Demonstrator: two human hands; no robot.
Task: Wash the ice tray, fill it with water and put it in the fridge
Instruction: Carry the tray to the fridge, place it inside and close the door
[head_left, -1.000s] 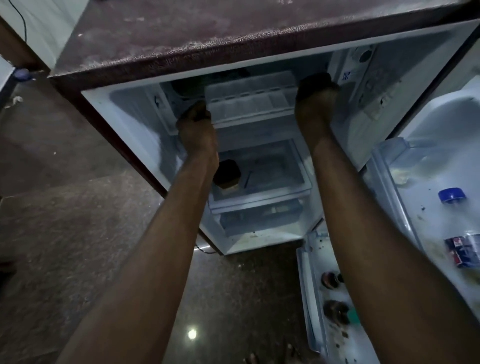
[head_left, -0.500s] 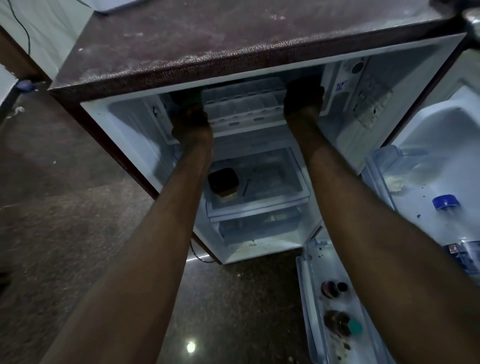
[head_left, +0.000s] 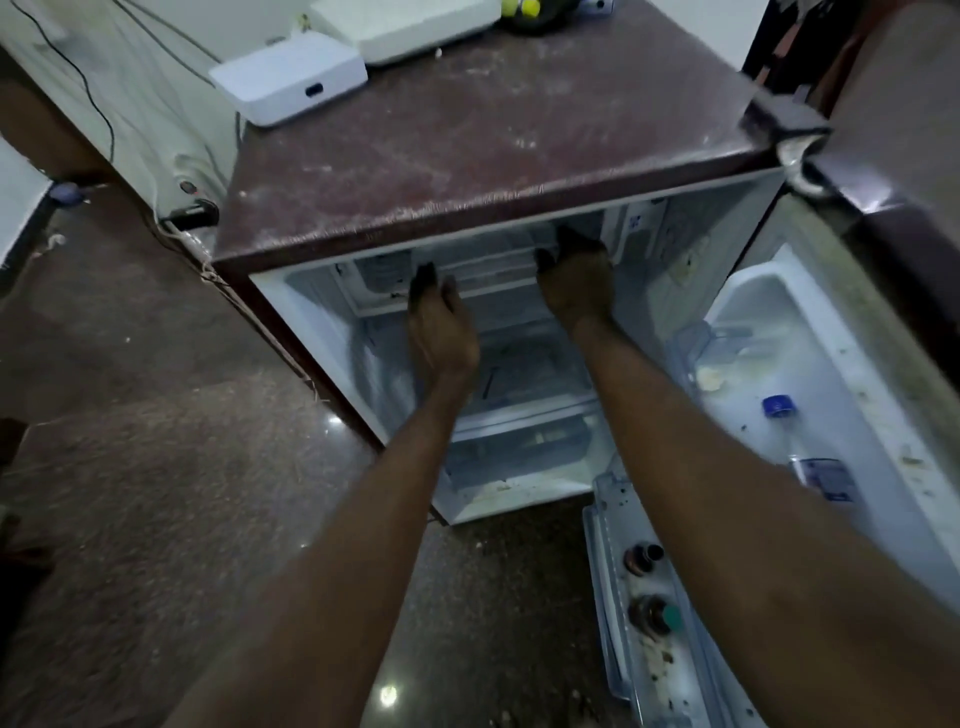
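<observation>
The small fridge (head_left: 270, 291) stands open below me. The pale translucent ice tray (head_left: 493, 259) lies deep in the freezer compartment at the top, and only its front edge shows under the fridge's brown top (head_left: 493, 135). My left hand (head_left: 441, 325) rests at the tray's left front with its fingers stretched out flat and holds nothing. My right hand (head_left: 574, 283) is curled around the tray's right end, its fingertips hidden inside the compartment.
The fridge door (head_left: 769, 312) hangs open on the right, holding a bottle with a blue cap (head_left: 779, 406) and small jars (head_left: 644, 558) on its lower shelf. A white box (head_left: 288, 78) sits on the fridge top. Cables run along the left wall. Dark stone floor (head_left: 156, 467) lies below.
Both hands have pushed the ice tray further back into the freezer compartment. My left hand has let go and flattened out. My view has risen, showing more of the fridge top.
</observation>
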